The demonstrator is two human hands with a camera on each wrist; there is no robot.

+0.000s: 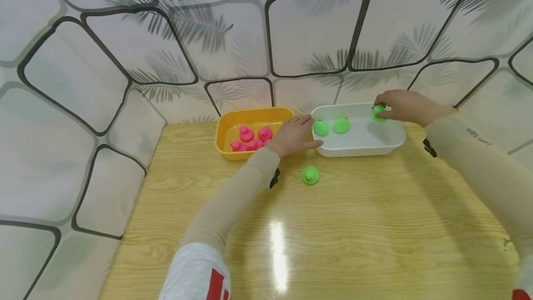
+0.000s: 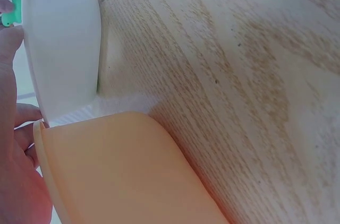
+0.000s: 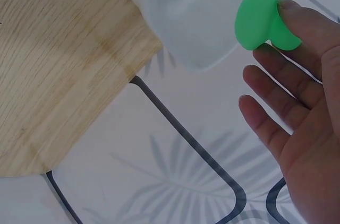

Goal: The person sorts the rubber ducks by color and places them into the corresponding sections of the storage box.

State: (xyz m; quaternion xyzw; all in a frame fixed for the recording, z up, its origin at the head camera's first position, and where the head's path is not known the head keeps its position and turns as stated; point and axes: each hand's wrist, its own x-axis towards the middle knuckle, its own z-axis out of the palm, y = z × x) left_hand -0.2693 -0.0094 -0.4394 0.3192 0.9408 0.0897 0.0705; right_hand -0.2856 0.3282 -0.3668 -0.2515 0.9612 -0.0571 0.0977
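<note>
My right hand (image 1: 410, 107) pinches a green toy duck (image 3: 258, 18) between thumb and fingers, over the right part of the white tub (image 1: 358, 148). Two more green ducks (image 1: 341, 125) lie in that tub, toward its left end. My left hand (image 1: 293, 137) spans the gap between the two tubs, its fingers extended, touching the white tub's left end. Beneath that hand is the right side of the orange tub (image 1: 222, 145), which holds several pink ducks (image 1: 246, 134). One green duck (image 1: 310, 175) sits on the table in front of the white tub.
Both tubs stand at the back of the wooden table (image 1: 333, 235), close to the patterned wall covering (image 1: 233, 36). The same covering rises along the table's left side. A bright light reflection lies on the front of the tabletop.
</note>
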